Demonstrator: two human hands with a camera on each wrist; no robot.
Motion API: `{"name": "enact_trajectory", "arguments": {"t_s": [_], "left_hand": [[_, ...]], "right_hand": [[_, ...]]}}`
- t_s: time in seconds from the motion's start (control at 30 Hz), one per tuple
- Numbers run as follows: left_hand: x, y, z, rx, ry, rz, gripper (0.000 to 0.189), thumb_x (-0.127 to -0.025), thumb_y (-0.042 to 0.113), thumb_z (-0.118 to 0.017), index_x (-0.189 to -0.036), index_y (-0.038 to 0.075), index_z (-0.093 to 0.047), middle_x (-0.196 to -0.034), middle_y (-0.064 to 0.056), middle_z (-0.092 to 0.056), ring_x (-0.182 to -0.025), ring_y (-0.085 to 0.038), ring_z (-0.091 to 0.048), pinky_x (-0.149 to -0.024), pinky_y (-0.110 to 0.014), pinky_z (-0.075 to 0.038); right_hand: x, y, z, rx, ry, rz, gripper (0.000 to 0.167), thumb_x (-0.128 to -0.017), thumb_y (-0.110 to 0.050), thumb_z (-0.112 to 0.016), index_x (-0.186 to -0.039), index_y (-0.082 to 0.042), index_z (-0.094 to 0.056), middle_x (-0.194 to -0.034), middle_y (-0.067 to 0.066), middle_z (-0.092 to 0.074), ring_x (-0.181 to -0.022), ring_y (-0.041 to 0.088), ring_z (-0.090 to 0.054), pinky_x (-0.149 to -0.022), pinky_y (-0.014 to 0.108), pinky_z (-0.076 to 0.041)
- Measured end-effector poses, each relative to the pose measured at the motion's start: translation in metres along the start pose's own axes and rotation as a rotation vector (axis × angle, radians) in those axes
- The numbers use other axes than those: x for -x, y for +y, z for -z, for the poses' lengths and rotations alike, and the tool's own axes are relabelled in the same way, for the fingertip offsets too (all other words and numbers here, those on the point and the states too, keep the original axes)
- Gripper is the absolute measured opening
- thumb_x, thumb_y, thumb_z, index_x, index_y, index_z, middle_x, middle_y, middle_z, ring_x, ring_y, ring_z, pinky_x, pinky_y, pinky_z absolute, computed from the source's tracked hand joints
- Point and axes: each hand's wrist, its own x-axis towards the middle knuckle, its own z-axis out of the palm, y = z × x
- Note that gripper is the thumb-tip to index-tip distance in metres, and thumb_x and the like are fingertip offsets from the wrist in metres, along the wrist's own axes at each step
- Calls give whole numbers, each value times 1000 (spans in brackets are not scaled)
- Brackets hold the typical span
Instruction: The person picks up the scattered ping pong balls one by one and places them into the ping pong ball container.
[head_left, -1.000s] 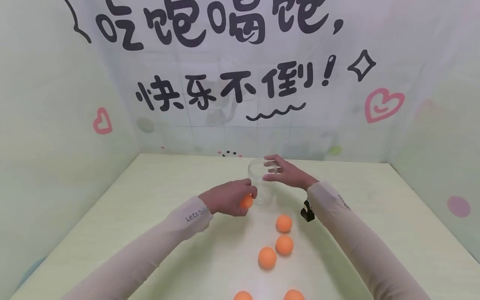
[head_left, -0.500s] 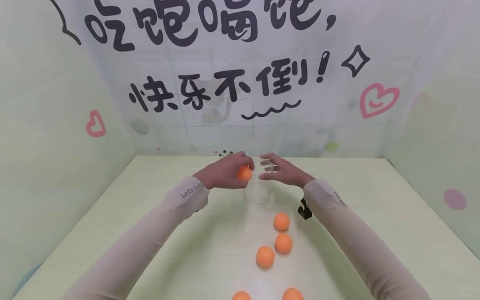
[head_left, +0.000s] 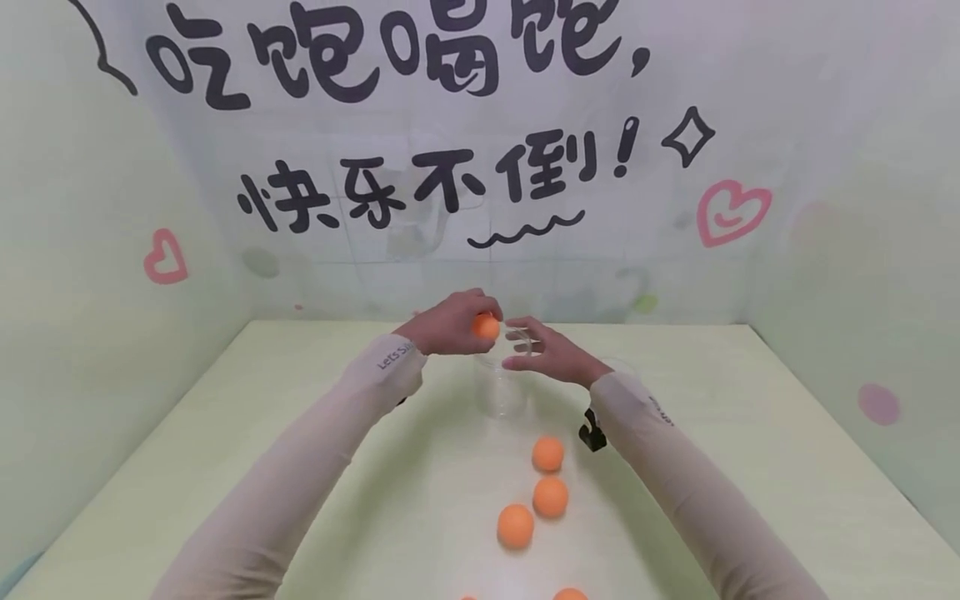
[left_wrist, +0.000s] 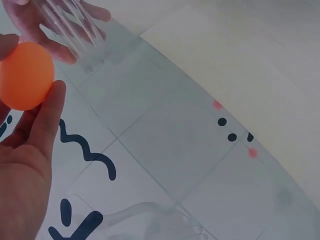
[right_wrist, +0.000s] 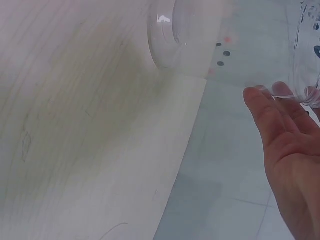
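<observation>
The left grip (head_left: 453, 325) pinches an orange ball (head_left: 487, 327) near the mouth of a clear jar (head_left: 501, 393); the right grip (head_left: 553, 353) curls round the jar. Surface (head_left: 247, 392) spreads wide either side, back edge (head_left: 337, 322) beyond.

The left hand (head_left: 453, 323) has an orange ball (head_left: 486, 327) in its grip, near the left side of the mouth of an upright clear jar (head_left: 501, 393), while the right hand (head_left: 551, 352) curves round the jar's upper right side. Three more orange balls (head_left: 551, 497) lie on the desk (head_left: 712, 417) in front of the jar, and black characters (head_left: 447, 177) and pink hearts (head_left: 731, 214) mark the pale walls (head_left: 630, 225) around.
</observation>
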Motion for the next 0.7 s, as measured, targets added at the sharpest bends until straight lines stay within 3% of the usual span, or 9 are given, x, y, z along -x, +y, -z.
{"name": "enact_trajectory", "arguments": {"t_s": [0.5,0.7], "left_hand": [[-20,3,-9,-9,-103,25,29,-80,9,-63,-108,6,-68,-96,-6,-58,-86,-19,-51,-73,-27,-42],[-23,1,-16,-7,-138,48,31,-80,9,-65,-111,7,-67,-95,-6,-58,-86,-19,-51,-72,-27,-42]], "right_hand": [[-3,-1,-1,18,25,42,59,-88,-26,-68,-138,-15,-39,-140,7,-48,-131,30,-45,-106,44,-39],[-1,1,0,18,26,14,59,-88,-28,-68,-138,-17,-39,-141,6,-47,-131,29,-46,-104,45,-41]]}}
